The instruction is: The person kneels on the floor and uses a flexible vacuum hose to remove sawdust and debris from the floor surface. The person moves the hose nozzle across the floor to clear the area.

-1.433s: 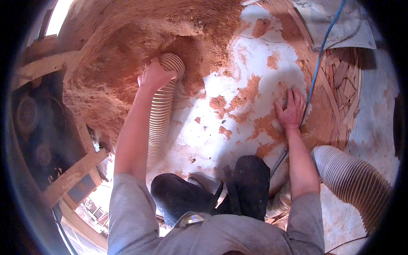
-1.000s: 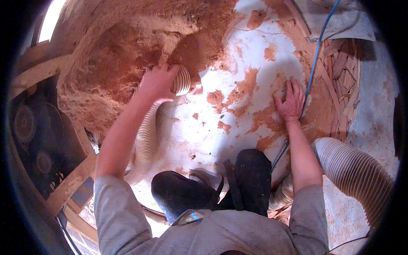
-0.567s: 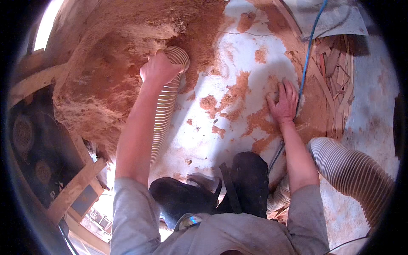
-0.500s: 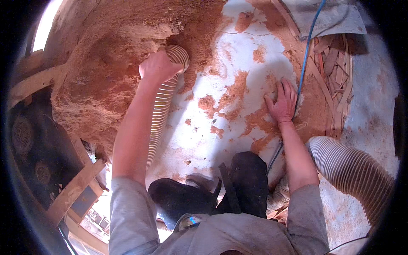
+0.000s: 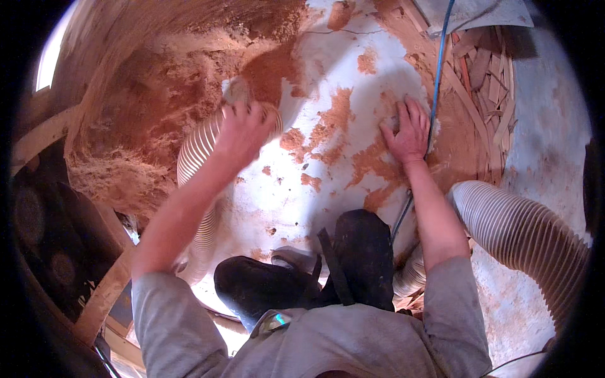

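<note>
Apart, hands [image 5: 241,133], left holding ribbed hose [image 5: 194,154]

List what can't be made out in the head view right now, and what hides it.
All in the head view:
- Opening of the narrow ribbed hose: out of sight; the left hand covers part of that end.
- Right palm: hidden by the back of the right hand.
- Far end of the wide ribbed hose: lost in the dark fisheye rim.
- Upper end of the blue cable: cut off by the top edge.
</note>
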A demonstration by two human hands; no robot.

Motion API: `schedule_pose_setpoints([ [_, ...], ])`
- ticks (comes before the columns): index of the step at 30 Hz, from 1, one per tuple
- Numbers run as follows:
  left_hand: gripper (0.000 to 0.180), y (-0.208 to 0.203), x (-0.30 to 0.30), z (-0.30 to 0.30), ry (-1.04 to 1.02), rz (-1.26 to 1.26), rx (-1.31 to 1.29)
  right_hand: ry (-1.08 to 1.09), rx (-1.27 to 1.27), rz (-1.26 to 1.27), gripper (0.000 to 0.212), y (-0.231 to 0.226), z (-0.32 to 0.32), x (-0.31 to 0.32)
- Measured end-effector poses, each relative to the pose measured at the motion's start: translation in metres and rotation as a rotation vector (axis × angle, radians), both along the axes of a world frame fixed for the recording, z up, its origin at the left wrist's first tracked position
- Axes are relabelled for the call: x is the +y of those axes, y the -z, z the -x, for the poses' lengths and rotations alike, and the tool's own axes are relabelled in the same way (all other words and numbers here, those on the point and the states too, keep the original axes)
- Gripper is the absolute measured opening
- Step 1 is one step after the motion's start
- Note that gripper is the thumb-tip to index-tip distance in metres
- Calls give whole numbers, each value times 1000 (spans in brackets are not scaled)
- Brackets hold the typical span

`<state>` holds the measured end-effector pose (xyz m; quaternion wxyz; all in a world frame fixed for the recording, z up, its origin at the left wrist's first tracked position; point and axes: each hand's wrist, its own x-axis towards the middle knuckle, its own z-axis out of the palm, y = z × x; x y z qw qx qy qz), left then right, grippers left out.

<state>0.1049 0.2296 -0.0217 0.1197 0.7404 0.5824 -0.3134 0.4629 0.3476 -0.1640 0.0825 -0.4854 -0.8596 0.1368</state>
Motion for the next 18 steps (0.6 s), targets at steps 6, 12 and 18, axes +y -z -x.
schedule_pose_setpoints([
  [6,78,8,-15,-57,-273,-119,-29,-2,-14,-7,70,-1,2,1],
  [12,81,0,69,-6,-921,-173,-43,2,2,2,70,-2,2,1],
  [18,83,-5,112,11,-859,-72,-90,-4,27,-15,71,-2,2,3],
])
